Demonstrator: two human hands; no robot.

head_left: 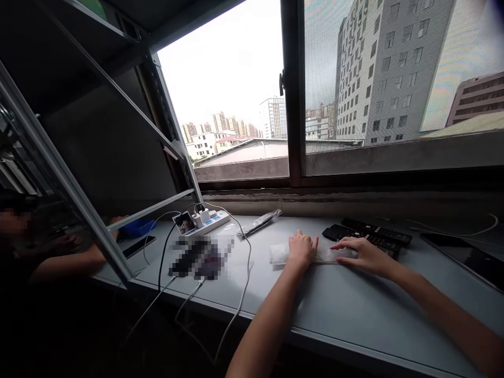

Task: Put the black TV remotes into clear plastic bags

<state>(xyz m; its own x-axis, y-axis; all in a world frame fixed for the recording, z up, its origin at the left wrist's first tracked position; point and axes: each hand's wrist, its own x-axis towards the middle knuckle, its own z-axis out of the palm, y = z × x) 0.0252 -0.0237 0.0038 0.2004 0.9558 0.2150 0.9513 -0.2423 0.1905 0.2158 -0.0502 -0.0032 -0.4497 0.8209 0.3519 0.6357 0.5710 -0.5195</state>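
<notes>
A clear plastic bag (279,254) lies on the grey tabletop in front of me. My left hand (302,248) rests on top of the bag, fingers stretched forward and thumb apart. What lies under the palm is hidden. At the bag's right end is my right hand (364,255), its thumb and fingers apart with a gap between them. Just behind the right hand lie black remote controls (356,235), side by side, partly covered by that hand.
A white power strip (212,223) with plugs and cables stands left, near a plastic-wrapped item (260,223). White cables (249,262) hang over the front edge. A dark tablet-like device (468,260) lies right. A metal shelf frame (79,194) separates off another person's arm (71,262).
</notes>
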